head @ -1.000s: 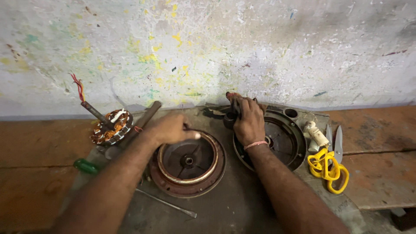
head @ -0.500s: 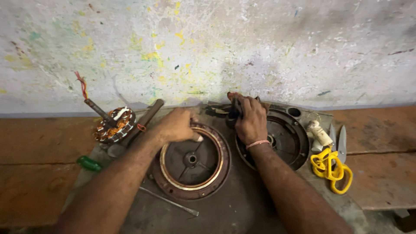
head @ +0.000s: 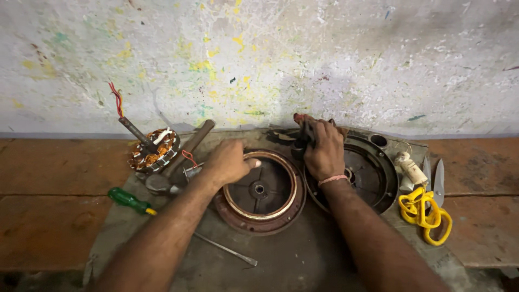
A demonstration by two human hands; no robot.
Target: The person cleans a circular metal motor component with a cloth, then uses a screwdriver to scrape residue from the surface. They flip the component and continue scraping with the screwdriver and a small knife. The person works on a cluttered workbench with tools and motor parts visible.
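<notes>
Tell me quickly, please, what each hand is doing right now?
Left hand: curled on the brown housing's rim.
Right hand: closed on a dark rag.
</notes>
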